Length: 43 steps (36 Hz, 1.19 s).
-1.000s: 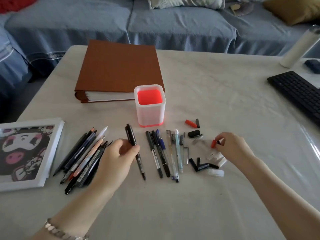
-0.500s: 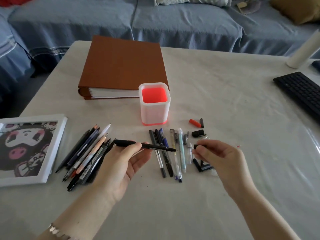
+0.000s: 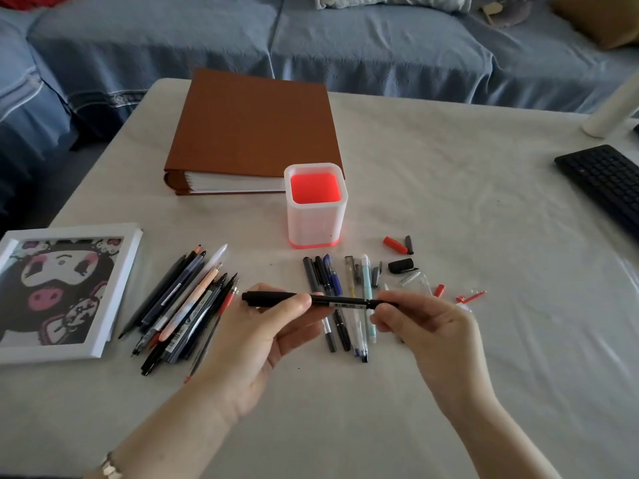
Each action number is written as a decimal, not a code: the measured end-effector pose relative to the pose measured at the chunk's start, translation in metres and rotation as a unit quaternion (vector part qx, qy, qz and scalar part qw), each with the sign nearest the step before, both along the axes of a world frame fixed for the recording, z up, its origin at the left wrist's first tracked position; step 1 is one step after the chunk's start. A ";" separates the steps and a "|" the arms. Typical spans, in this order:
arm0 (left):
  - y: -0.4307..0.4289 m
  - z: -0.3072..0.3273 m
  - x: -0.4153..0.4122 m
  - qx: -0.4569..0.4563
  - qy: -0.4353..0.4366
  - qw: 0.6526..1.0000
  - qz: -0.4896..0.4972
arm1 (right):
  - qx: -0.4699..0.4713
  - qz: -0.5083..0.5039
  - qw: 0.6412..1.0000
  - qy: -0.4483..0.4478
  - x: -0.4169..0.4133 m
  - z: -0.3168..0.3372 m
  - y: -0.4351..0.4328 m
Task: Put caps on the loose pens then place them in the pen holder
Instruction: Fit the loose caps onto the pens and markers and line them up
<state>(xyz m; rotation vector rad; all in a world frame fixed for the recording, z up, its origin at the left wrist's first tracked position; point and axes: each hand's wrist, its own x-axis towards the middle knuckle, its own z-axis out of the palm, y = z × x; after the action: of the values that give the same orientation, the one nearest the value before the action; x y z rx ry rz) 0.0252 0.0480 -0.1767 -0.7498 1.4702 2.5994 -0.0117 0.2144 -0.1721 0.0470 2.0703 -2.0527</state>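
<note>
Just above the tabletop, a black pen is being held level, its long axis running left to right. The person's left hand is pinching the barrel left of centre and the right hand is pinching the right end, both grips clamped on the pen. Whether a cap is fully seated there cannot be told. The pen holder is standing beyond the pen's middle, roughly between the two hands.

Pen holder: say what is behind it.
A brown binder lies flat behind the pen holder, white page edges facing the camera. The holder covers the binder's near right corner, so whether they touch cannot be told.
</note>
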 end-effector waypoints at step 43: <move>-0.065 -0.072 0.010 -0.737 -0.089 0.657 -0.133 | 0.512 0.110 0.844 0.119 -0.023 -0.066 -0.027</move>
<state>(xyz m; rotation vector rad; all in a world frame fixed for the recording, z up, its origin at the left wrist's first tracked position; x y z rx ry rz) 0.0355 -0.0168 -0.2487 -0.6137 3.0387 0.5554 -0.0344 0.1875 -0.2383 -0.2675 2.8965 -0.6534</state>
